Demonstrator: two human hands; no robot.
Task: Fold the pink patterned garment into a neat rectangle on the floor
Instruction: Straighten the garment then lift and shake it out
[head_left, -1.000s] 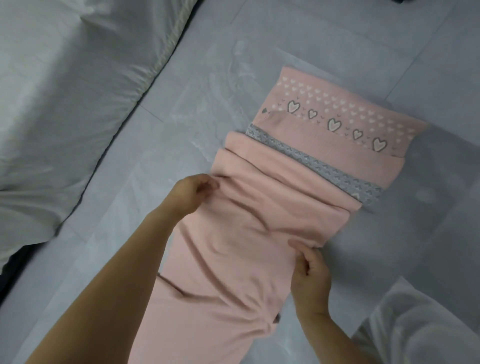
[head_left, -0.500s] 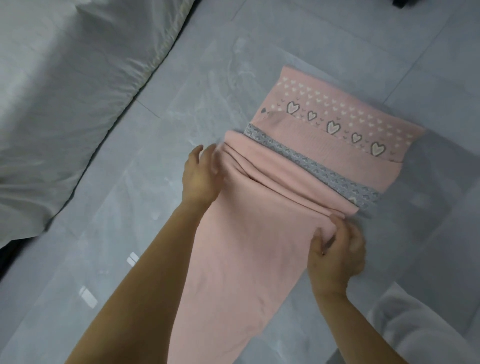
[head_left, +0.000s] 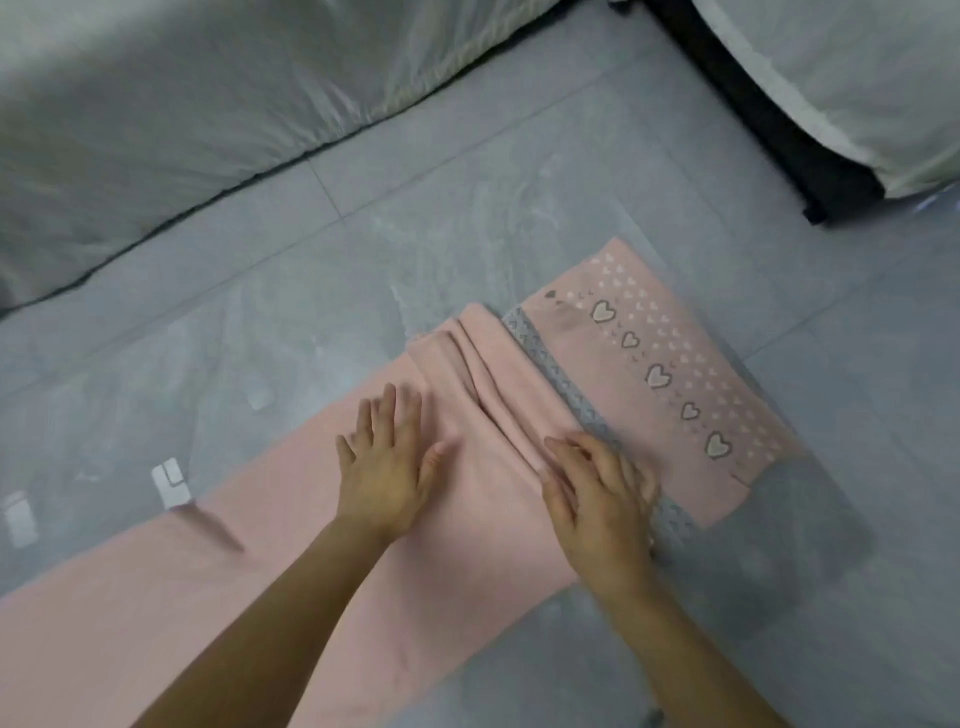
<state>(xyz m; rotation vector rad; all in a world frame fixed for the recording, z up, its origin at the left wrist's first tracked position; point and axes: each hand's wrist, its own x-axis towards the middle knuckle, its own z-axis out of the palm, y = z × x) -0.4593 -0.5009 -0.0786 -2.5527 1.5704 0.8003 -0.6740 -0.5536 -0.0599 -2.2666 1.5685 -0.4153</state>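
Pink garment (head_left: 322, 566) under left hand (head_left: 387, 467) and right hand (head_left: 597, 499), both flat, fingers spread

Open grey floor (head_left: 467, 218) runs bare between the pink garment (head_left: 322, 545) and the pale bedding (head_left: 182, 104) heaped along the far left, while to the far right a dark bed base (head_left: 810, 150) under more white bedding (head_left: 857, 78) closes off that corner.

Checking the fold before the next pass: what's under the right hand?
The right hand lies flat on the pink garment, over its folded edge and grey heart band. The fabric beneath the palm is hidden.
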